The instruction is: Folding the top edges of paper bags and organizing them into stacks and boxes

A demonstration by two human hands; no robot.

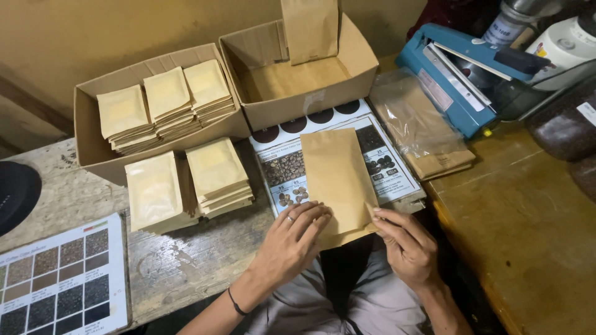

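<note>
A brown paper pouch (337,174) lies flat at the near table edge on a printed chart of coffee beans (292,166). My left hand (292,242), with a ring and a dark wristband, presses on the pouch's lower left part. My right hand (403,242) pinches the pouch's lower right corner between thumb and fingers.
Stacks of tan pouches (186,186) lie to the left, more in a cardboard box (87,124). A second box (310,102) holds an upright brown pouch (309,28). A blue heat sealer (456,74), a plastic-wrapped pouch bundle (419,127) and another bean chart (59,279) are nearby.
</note>
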